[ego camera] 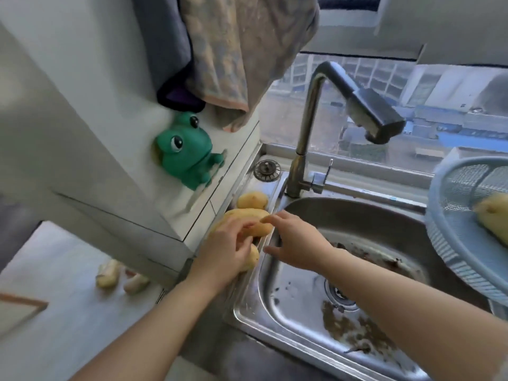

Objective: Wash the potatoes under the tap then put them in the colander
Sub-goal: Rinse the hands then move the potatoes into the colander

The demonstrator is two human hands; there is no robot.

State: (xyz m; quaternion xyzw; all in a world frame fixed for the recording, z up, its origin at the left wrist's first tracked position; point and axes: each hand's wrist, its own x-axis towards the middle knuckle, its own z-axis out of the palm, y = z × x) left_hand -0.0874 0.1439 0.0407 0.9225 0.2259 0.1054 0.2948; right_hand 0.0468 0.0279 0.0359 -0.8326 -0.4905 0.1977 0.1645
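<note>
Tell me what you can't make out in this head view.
- Potato pile: head view, the left hand and right hand cover it; count unclear.
- Colander: cut off by the right edge; contents beyond one potato unknown.
- Pale pieces on counter: blurred, unidentifiable.
</note>
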